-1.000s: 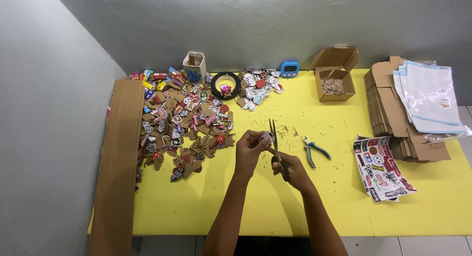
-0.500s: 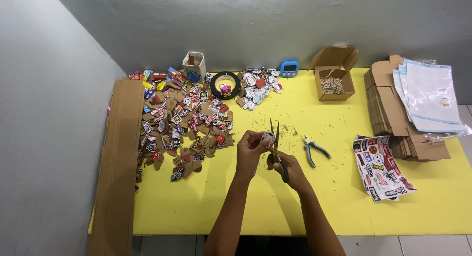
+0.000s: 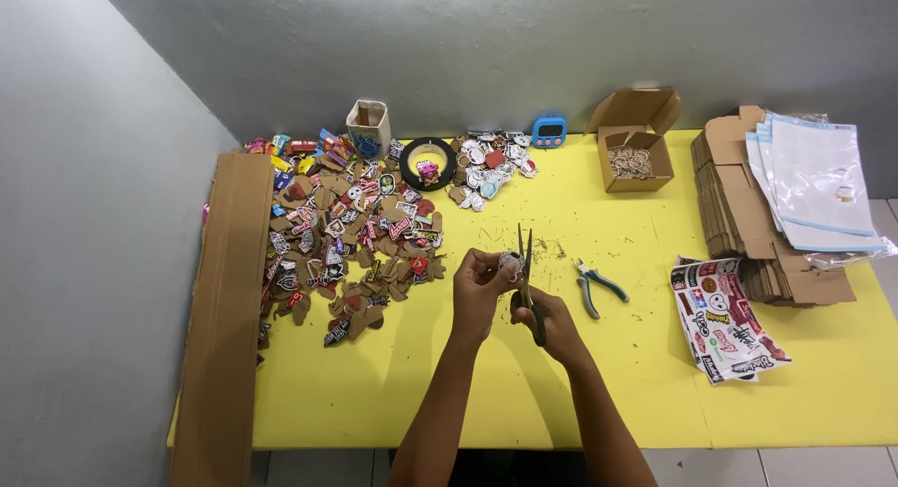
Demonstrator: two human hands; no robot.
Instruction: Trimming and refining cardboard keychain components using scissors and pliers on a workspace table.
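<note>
Left hand (image 3: 479,283) is pinching a small cutout (image 3: 509,261); right hand (image 3: 552,320) is gripping scissors (image 3: 527,274), blades probably parted. Turning the piece, not the blades, keeps edges clean.

Your pliers (image 3: 599,288) on table (image 3: 617,393) | sticker pile (image 3: 351,239) left | sticker sheets (image 3: 730,323) right | open box (image 3: 634,141) behind | tape roll (image 3: 428,163) behind-left

My left hand (image 3: 479,283) is curled up, fingers pinched together; my right hand (image 3: 547,319) is a fist (thumb on top); both arms reach forward.
</note>
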